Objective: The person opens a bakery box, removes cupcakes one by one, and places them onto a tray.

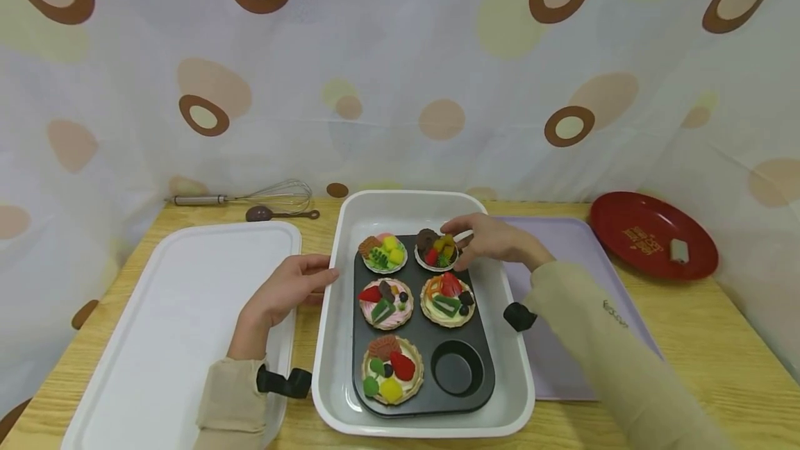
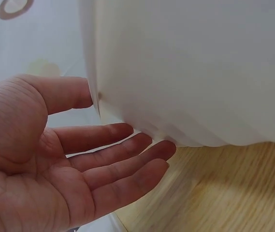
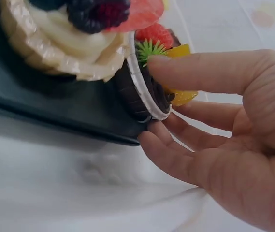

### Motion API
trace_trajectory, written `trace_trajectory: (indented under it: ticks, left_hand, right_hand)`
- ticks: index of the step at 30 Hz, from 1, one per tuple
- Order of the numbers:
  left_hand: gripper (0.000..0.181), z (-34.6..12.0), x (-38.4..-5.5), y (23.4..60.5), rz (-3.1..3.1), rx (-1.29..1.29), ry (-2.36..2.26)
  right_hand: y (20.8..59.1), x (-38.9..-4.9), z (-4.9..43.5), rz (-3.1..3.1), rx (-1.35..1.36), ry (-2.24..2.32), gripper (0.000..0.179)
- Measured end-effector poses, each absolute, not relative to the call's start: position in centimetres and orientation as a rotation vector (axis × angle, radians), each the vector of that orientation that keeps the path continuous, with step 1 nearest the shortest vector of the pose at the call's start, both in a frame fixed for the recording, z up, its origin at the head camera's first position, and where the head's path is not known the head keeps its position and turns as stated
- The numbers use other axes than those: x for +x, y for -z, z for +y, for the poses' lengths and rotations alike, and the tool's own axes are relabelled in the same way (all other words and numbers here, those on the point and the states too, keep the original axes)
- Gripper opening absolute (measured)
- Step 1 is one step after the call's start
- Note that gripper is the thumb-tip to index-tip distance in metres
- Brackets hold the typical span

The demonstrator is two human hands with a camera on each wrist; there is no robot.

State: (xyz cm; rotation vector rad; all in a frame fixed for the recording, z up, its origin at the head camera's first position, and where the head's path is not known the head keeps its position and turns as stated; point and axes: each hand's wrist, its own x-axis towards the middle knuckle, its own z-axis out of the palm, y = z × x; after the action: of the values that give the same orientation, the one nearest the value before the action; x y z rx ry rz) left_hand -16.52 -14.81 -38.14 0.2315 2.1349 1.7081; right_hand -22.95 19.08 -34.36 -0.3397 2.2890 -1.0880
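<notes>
My right hand (image 1: 494, 238) reaches over the far right part of a dark muffin pan (image 1: 417, 339). Its thumb and fingers grip a chocolate fruit tart (image 1: 431, 257) by the rim, with the thumb beside the green garnish (image 3: 151, 50). My left hand (image 1: 290, 290) touches the left side of a deep white tub (image 1: 328, 360). Its thumb lies at the rim and its fairly straight fingers (image 2: 123, 166) rest against the outer wall. The pan stands inside the tub. Several other toy tarts, such as the fruit tart (image 1: 392, 370) at front left, sit in it; the front right cup (image 1: 458, 368) is bare.
A white tray (image 1: 181, 325) lies left of the tub, a lilac tray (image 1: 562, 346) right of it. Behind the white tray lie a whisk (image 1: 275, 194) and a brown spoon (image 1: 281, 214). A red oval plate (image 1: 653, 235) at the back right bears a small pale block (image 1: 678, 251).
</notes>
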Motion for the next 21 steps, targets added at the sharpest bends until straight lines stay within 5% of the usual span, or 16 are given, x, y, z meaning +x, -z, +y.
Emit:
trace_trajectory:
  ticks: [21]
  left_hand:
    - [0.046, -14.8, -16.7, 38.5, 2.118, 0.235, -1.737]
  right_hand:
    - [34.0, -23.9, 16.8, 2.53, -0.522, 0.52, 0.071]
